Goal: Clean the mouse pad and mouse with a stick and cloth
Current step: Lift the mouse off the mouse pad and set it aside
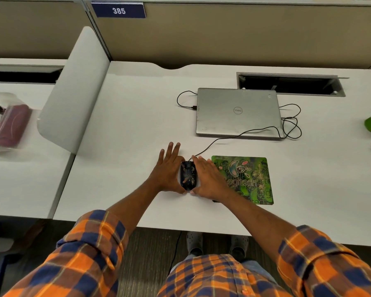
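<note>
While my left hand (167, 168) and right hand (208, 179) flank the black wired mouse (188, 174), fingers straight and uncurled, it sits on the white desk (126, 146) — just left of the green Logitech mouse pad (248, 179), pale specks on both.

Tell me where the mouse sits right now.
In the head view the mouse lies on the white desk near centre, between the left hand and the right hand, just left of the green mouse pad.
</note>
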